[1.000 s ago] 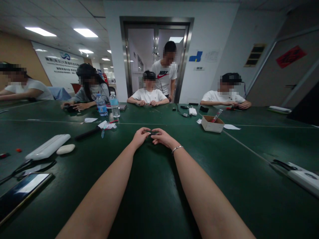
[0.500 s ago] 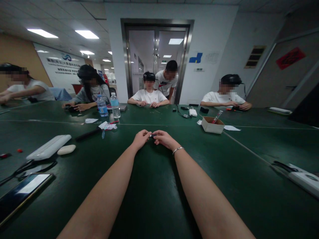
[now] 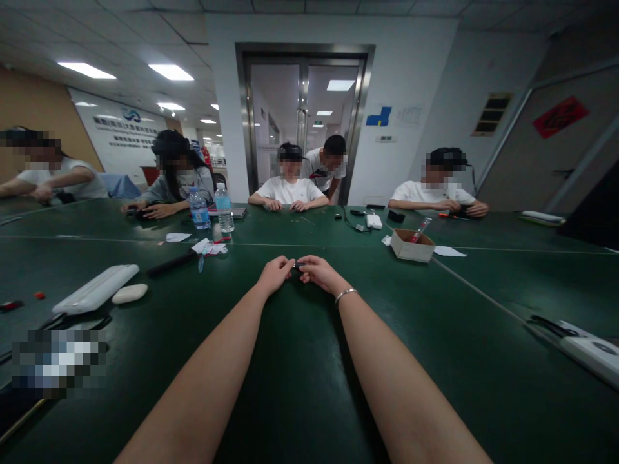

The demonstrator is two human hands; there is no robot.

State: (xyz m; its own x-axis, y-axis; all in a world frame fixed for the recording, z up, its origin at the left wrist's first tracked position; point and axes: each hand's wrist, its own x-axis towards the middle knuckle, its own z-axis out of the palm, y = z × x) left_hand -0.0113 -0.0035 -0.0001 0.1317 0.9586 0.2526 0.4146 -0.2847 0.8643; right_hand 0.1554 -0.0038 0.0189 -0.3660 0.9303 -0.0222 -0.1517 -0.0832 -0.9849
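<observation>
Both arms stretch forward over the green table point(image 3: 300, 361), and the hands meet near its middle. Between the fingertips is a small dark object point(image 3: 298, 265) with a shiny end; its kind is too small to make out. My left hand point(image 3: 276, 274) pinches it at the left, thumb and fingers pressed together around the shiny end. From the other side my right hand point(image 3: 320, 273) grips the dark part between thumb and curled fingers. A silvery bracelet point(image 3: 345, 294) circles the right wrist. The fingers hide much of the object.
Right of the hands stands an open small box point(image 3: 412, 247) with a clear tube-like item. Two water bottles point(image 3: 224, 209), paper scraps and a long black item point(image 3: 173, 263) lie left. Nearer left are a white case point(image 3: 97, 289) and a phone. Several people sit across the table.
The view has tilted up slightly, so everything sits a little lower. Both hands keep their pinch on the small dark object. The standing person behind has bent lower.
</observation>
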